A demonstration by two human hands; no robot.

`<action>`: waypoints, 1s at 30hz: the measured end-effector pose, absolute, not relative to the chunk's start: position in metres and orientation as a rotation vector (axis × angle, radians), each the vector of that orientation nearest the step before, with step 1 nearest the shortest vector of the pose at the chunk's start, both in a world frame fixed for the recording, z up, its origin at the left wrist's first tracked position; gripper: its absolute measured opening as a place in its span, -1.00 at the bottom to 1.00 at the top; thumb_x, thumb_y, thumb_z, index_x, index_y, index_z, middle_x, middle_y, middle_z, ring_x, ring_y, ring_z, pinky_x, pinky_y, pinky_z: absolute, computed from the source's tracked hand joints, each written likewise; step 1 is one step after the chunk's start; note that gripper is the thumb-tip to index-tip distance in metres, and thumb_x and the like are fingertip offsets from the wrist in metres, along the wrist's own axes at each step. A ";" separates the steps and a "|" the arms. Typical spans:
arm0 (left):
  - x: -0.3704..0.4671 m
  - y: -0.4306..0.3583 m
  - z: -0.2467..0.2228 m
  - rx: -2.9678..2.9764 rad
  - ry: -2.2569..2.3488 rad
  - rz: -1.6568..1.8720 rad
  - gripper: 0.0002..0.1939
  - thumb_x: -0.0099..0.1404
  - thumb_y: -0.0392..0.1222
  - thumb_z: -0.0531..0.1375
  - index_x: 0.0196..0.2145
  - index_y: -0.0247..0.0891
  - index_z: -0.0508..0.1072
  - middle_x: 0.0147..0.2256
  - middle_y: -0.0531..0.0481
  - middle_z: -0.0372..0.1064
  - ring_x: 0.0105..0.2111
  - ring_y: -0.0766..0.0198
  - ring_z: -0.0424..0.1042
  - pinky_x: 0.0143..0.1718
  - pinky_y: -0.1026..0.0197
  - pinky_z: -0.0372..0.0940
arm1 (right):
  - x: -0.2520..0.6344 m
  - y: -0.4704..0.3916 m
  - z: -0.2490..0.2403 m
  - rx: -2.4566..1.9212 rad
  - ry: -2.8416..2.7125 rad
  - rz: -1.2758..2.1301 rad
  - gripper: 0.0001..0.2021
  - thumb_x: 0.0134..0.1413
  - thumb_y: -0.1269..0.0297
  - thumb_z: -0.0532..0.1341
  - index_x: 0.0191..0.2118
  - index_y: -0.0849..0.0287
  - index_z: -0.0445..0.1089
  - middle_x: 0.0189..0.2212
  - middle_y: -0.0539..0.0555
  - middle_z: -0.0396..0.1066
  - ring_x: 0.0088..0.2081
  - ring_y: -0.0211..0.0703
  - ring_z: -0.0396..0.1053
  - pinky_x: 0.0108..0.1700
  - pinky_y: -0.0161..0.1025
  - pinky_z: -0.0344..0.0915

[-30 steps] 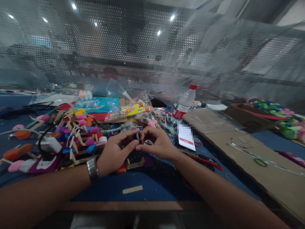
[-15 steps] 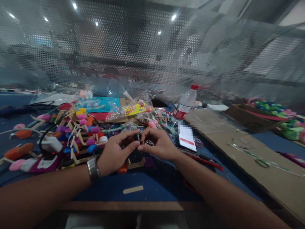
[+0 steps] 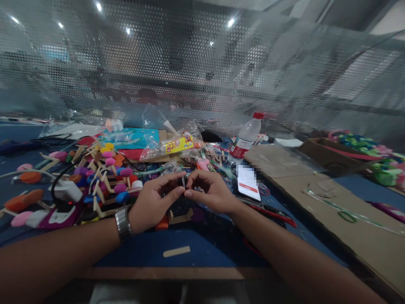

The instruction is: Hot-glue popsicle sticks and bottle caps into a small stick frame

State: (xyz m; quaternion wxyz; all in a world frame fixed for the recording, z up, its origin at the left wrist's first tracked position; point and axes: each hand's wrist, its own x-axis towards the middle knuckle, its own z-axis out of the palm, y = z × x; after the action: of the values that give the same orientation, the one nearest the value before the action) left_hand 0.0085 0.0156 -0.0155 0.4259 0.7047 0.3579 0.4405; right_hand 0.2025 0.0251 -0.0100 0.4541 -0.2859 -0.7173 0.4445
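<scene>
Over the middle of the blue table, my left hand (image 3: 158, 200) and my right hand (image 3: 210, 192) meet at the fingertips. Between them is a small dark piece (image 3: 182, 181) with a pale edge, too small to name. My left thumb and fingers pinch it. The fingers of my right hand are curled against its other side. Beneath the hands lie pale wooden sticks (image 3: 180, 218) fixed together, with an orange lump (image 3: 162, 223) and a purple lump (image 3: 198, 215) at the ends. One loose craft stick (image 3: 176, 252) lies near the front edge.
Several stick pieces with coloured lumps (image 3: 122, 197) crowd the left, beside a purple power strip (image 3: 60, 217) with a white plug. A phone (image 3: 249, 183), a bottle (image 3: 247, 139) and red-handled scissors (image 3: 281, 217) are at right. Cardboard (image 3: 300, 185) and an open box (image 3: 332, 156) lie beyond.
Both hands stay in almost the same place around the small dark piece. My right thumb has shifted slightly upward.
</scene>
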 end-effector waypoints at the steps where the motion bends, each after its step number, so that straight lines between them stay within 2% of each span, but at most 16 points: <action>1: 0.008 0.016 -0.016 1.762 0.896 1.101 -0.57 0.33 -0.05 0.24 0.09 -0.31 0.53 -0.24 -0.11 0.57 -0.22 0.12 0.50 -0.17 0.14 0.39 | 0.203 0.025 -0.010 -0.704 -1.772 1.095 -0.68 0.01 0.05 0.42 -0.37 0.16 0.37 -0.48 -0.03 0.36 -0.46 -0.29 0.30 -0.35 -0.28 0.31; 8: 0.009 0.015 -0.015 1.772 0.904 1.108 -0.59 0.33 -0.08 0.25 0.08 -0.30 0.53 -0.24 -0.10 0.58 -0.28 0.17 0.48 -0.23 0.18 0.38 | 0.204 0.023 -0.010 -0.694 -1.824 1.018 -0.75 0.12 0.10 0.35 -0.34 0.16 0.36 -0.45 0.01 0.40 -0.42 -0.25 0.35 -0.33 -0.27 0.34; 14: 0.009 0.013 -0.014 1.786 0.900 1.120 -0.62 0.34 -0.13 0.23 0.07 -0.31 0.52 -0.24 -0.12 0.56 -0.25 0.14 0.50 -0.20 0.16 0.39 | 0.203 0.020 -0.007 -0.745 -1.869 0.940 -0.70 0.03 0.07 0.40 -0.33 0.16 0.37 -0.46 0.00 0.40 -0.43 -0.24 0.36 -0.34 -0.27 0.35; 20: 0.009 0.015 -0.015 1.804 0.897 1.124 -0.62 0.34 -0.12 0.23 0.07 -0.30 0.51 -0.23 -0.13 0.55 -0.22 0.12 0.50 -0.17 0.14 0.39 | 0.203 0.020 -0.007 -0.753 -1.890 0.900 -0.70 0.09 0.02 0.36 -0.33 0.16 0.39 -0.47 0.02 0.42 -0.43 -0.23 0.37 -0.34 -0.26 0.37; 25: 0.009 0.014 -0.016 1.808 0.906 1.127 -0.62 0.34 -0.11 0.23 0.07 -0.29 0.52 -0.23 -0.13 0.56 -0.24 0.12 0.50 -0.18 0.14 0.40 | 0.204 0.021 -0.009 -0.723 -1.898 0.892 -0.76 0.16 0.09 0.31 -0.33 0.17 0.41 -0.46 0.04 0.44 -0.43 -0.24 0.37 -0.35 -0.27 0.36; 30: 0.009 0.014 -0.015 1.815 0.909 1.131 -0.62 0.35 -0.10 0.22 0.06 -0.29 0.53 -0.19 -0.15 0.57 -0.25 0.13 0.50 -0.19 0.13 0.39 | 0.204 0.022 -0.009 -0.731 -1.886 0.911 -0.73 0.14 0.04 0.33 -0.35 0.18 0.44 -0.47 0.04 0.46 -0.43 -0.22 0.37 -0.35 -0.26 0.36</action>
State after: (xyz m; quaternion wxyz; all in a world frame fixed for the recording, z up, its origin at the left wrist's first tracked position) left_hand 0.0087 0.0135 -0.0154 0.3976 0.7166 0.3591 0.4466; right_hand 0.2044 0.0218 -0.0086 0.4456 -0.2949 -0.7611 0.3676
